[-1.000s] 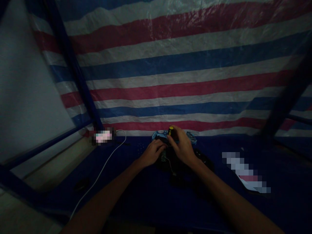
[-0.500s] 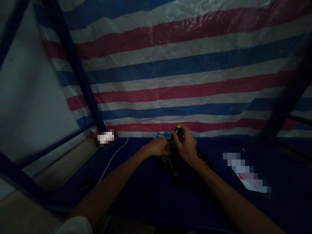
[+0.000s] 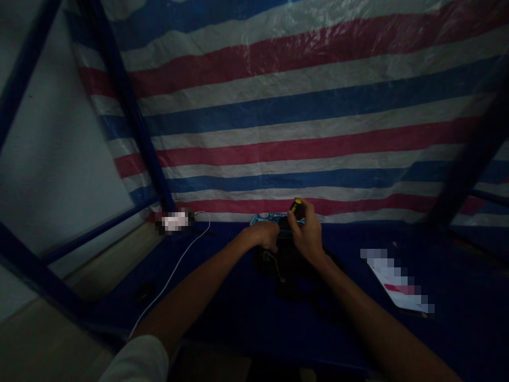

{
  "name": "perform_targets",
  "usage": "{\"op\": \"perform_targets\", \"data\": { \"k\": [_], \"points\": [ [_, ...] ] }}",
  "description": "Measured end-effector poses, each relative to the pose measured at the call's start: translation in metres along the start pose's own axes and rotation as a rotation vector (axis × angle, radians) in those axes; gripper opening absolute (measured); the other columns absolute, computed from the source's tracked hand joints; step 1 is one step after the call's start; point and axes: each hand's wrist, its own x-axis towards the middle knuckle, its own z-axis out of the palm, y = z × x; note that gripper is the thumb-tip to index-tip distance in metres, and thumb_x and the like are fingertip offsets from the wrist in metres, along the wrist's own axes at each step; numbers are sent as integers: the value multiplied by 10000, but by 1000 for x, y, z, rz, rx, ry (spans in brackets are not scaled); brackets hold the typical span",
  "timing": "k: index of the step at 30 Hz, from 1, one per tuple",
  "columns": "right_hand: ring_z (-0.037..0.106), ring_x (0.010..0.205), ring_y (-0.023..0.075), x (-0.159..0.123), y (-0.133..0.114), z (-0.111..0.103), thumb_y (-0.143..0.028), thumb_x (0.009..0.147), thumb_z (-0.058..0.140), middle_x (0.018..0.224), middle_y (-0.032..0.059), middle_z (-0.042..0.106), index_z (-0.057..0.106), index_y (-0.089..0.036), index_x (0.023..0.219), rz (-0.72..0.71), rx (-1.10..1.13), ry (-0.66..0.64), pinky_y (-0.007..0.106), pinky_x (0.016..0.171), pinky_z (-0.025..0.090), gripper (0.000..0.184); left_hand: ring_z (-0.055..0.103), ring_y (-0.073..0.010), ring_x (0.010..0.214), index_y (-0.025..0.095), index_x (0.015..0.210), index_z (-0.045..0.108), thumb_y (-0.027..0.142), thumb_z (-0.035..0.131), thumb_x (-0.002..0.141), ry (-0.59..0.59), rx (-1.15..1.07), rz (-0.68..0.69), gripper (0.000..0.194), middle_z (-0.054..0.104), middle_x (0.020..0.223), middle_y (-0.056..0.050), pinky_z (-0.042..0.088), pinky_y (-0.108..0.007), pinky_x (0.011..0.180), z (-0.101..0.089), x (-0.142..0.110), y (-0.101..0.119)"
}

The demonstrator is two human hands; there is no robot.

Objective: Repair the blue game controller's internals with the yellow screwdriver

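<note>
In the dim middle of the head view, my right hand (image 3: 309, 233) is closed around the black and yellow handle of a screwdriver (image 3: 296, 206). The handle's yellow end points up, and its tip is hidden. My left hand (image 3: 265, 234) bends its fingers down onto the left part of a dark device (image 3: 288, 257); what the fingertips grip, if anything, is hidden. A thin pale wire (image 3: 277, 263) runs across the front of the device, beside a small greenish part (image 3: 266, 257). Behind both hands lies a light-blue patterned piece (image 3: 260, 218).
The blue surface (image 3: 222, 313) carries a blurred-out phone-like item (image 3: 175, 222) with a white cable (image 3: 183, 260) at left. A white sheet or screen (image 3: 397, 289), partly blurred out, lies at right. Blue posts (image 3: 131, 111) and a striped sheet (image 3: 278, 116) stand behind.
My right hand and the screwdriver handle have shifted slightly up and right, the handle leaning a little more. My left hand has moved slightly right. The whole view has also shifted a little.
</note>
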Motion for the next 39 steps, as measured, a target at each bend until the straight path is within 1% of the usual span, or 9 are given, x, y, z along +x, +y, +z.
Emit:
{"op": "perform_targets", "data": {
  "k": [4,12,16,20,23,28,33,36,39],
  "points": [
    [666,1003,255,1,-1,-1,-393,987,543,1165,136,689,530,-198,1325,26,13,-5,438,899,549,390,706,-248,709,170,694,753,235,794,718,28,-11,45,81,731,704,-82,531,-308,683,6,-4,-5],
    [661,1036,259,1,4,0,-387,982,552,1194,147,682,523,-177,1331,53,-8,-25,438,918,538,408,709,-230,774,182,831,787,256,754,746,98,-33,95,118,773,815,-71,501,-279,680,17,-8,-14],
    [664,1008,254,0,7,1,-389,983,558,1167,131,690,533,-192,1317,53,4,-6,434,903,543,388,693,-201,757,170,829,770,223,747,744,101,-131,115,103,764,805,-52,471,-258,653,14,-11,-18],
    [666,1004,256,0,9,2,-397,986,556,1163,138,689,534,-190,1314,53,0,6,440,903,545,388,656,-163,700,154,793,724,153,727,724,191,-291,146,69,723,754,-22,428,-238,614,13,-18,-28],
    [667,1009,258,0,10,2,-398,987,553,1179,146,687,531,-186,1319,56,-7,5,450,914,543,394,643,-151,680,148,789,704,127,707,710,240,-427,142,81,693,719,-2,416,-228,608,15,-23,-40],
    [666,997,263,-2,10,2,-409,986,552,1151,140,691,544,-184,1302,68,-23,-8,455,915,539,387,599,-139,661,145,745,659,178,710,699,323,-648,109,76,663,703,9,400,-225,597,25,-30,-69],
    [662,961,264,-3,11,3,-423,975,559,1119,133,693,555,-193,1291,79,-25,-25,452,884,538,390,565,-125,635,151,733,642,178,682,692,340,-684,57,63,650,693,15,386,-223,586,34,-48,-97],
    [662,946,262,-3,11,3,-430,971,559,1108,133,694,557,-192,1287,101,-23,-31,453,875,537,395,596,-139,661,143,849,695,186,671,716,332,-669,19,141,678,731,-2,420,-235,612,40,-66,-110],
    [661,928,260,-3,10,3,-428,969,556,1100,131,692,553,-187,1289,109,-21,-33,449,864,538,400,642,-161,727,149,1113,734,224,633,805,292,-651,23,332,718,831,-25,464,-255,670,50,-85,-123]
  ]
}}
